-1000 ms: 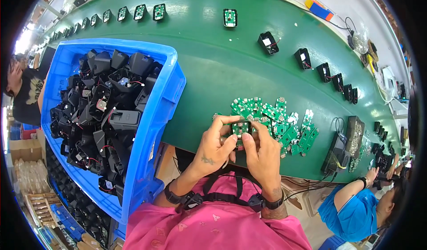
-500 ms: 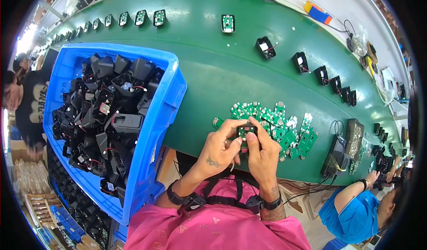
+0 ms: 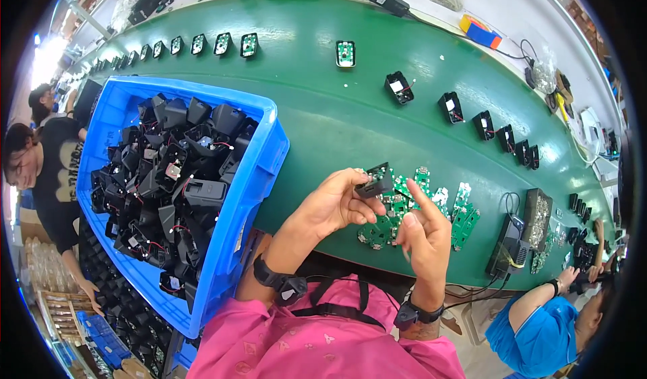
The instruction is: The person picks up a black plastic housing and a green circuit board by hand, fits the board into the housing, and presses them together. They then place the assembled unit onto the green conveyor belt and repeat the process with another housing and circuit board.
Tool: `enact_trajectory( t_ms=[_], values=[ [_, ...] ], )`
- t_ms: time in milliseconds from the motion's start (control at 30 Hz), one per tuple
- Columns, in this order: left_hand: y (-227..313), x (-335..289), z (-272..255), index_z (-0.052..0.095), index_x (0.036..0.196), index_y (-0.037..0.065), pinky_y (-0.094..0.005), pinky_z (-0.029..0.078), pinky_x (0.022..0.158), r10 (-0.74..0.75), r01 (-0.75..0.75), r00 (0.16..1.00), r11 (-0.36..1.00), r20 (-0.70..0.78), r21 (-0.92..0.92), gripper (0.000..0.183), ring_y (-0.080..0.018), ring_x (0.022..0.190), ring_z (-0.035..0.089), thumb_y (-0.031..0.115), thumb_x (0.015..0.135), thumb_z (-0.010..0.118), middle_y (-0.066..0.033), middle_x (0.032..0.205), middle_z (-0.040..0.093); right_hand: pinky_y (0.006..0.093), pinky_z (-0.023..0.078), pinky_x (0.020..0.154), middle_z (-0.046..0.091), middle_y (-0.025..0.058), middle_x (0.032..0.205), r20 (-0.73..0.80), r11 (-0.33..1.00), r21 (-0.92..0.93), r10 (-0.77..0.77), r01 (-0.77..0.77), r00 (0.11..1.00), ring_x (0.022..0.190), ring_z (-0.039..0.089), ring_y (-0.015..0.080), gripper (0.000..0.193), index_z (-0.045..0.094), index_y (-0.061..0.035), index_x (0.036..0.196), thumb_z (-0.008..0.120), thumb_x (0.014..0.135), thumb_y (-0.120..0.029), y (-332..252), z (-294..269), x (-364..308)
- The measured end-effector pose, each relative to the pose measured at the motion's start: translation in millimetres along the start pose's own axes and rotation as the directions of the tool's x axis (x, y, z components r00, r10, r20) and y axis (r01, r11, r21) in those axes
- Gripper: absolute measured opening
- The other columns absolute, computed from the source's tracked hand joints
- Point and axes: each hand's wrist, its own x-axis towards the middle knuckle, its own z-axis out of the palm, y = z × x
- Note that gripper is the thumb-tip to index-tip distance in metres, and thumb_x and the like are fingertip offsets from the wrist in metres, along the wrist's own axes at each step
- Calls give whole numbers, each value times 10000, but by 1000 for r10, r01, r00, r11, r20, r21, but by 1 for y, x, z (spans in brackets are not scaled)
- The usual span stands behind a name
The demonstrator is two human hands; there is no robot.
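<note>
Between the thumb and fingers of my left hand (image 3: 337,205) is a black plastic housing (image 3: 372,189), tilted, with part of a green circuit board showing inside. My right hand (image 3: 426,234) is apart from it, just to the right, with the index finger stretched out and nothing visible in its fingers. Below and beyond both hands lies a loose pile of green circuit boards (image 3: 462,214) on the green table (image 3: 323,126). My fingers partly hide the housing and the near side of the pile.
At left, a blue bin (image 3: 273,140) is heaped with black housings (image 3: 205,192). Housings with boards (image 3: 222,43) line the far left; wired housings (image 3: 450,107) line the right. A black power device (image 3: 507,254) stands right. Co-workers (image 3: 539,325) are at both sides.
My right hand has come off the housing and moved right, its fingers now spread. My left hand keeps the housing, now raised slightly away from me and tilted.
</note>
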Motion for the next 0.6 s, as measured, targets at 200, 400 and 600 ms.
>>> enact_trajectory(
  t_ms=[200,400,600],
  values=[
    [2,3,3,519,1156,-20,-288,591,532,-10,10,999,1000,46,-9,291,-265,669,728,221,1014,443,-258,894,708,194,336,466,563,-10,640,41,999,-13,37,-37,998,512,465,34,462,524,29,1391,568,948,-94,3,-2,3],
    [32,28,6,513,1270,82,-287,598,592,249,-236,968,938,-21,254,265,-196,781,706,120,1008,524,-155,1044,687,196,380,486,571,-14,699,53,977,-200,90,-78,995,581,524,46,421,581,0,1344,597,928,-64,13,-18,-17],
    [93,139,-6,590,1251,-4,-281,589,592,785,-293,605,373,-132,880,304,-176,731,681,51,956,538,-118,900,652,194,387,486,603,4,695,-103,985,-113,120,-131,987,562,526,50,369,608,26,1290,600,936,-77,21,-36,-45]
  ],
)
